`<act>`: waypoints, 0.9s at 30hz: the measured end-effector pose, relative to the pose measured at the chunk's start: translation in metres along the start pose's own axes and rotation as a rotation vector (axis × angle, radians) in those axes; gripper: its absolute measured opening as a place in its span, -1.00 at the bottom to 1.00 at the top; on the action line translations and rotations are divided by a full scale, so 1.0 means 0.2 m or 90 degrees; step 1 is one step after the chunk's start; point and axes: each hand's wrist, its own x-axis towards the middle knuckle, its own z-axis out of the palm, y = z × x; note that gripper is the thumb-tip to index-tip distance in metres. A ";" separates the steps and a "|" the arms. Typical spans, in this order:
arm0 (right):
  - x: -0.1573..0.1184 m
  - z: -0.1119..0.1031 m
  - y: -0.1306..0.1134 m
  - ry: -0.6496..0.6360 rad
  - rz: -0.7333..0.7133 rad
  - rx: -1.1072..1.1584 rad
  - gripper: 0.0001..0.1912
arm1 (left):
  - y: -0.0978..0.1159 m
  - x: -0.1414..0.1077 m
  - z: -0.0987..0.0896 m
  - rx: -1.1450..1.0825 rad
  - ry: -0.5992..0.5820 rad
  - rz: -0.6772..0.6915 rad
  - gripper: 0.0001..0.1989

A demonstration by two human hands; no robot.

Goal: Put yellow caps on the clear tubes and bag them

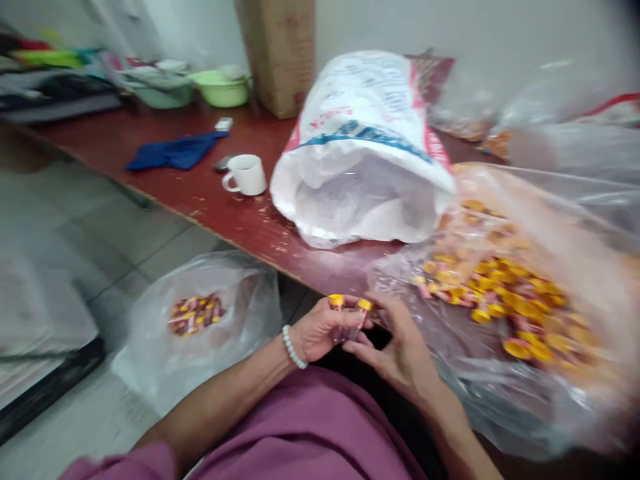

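Two small clear tubes with yellow caps are between my hands near the table's front edge. My left hand (320, 330), with a beaded bracelet on its wrist, is wrapped round the left tube (337, 302). The fingers of my right hand (395, 340) are closed on the right tube (363, 308), which leans slightly and touches the left hand's fingers. To the right, a clear plastic bag (480, 393) lies open with many yellow-capped pieces (520, 293) in it. Another clear bag (240, 287), low on the left, holds more small yellow and dark red tubes (197, 315).
On the red table (175, 193) stand a large white sack (370, 100) with its mouth open, a white mug (247, 175), a blue cloth (177, 152), a green basin (221, 89) and a cardboard box (280, 57). More plastic bags (575, 147) lie at the back right.
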 end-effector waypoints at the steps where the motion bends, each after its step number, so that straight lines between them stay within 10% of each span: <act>1: 0.01 0.00 0.03 0.013 0.017 0.012 -0.22 | 0.02 -0.02 -0.05 0.006 0.014 0.023 -0.60; 7: 0.03 0.04 0.10 0.066 0.099 0.053 -0.27 | 0.14 -0.18 -0.24 0.103 0.096 0.116 -0.57; 14: 0.01 0.18 -0.11 0.035 -0.036 0.053 -0.27 | 0.12 -0.19 -0.09 0.074 0.049 0.104 -0.61; 27: -0.05 0.29 -0.13 0.167 -0.101 0.000 -0.31 | 0.07 -0.16 0.02 -0.052 0.066 0.104 -0.68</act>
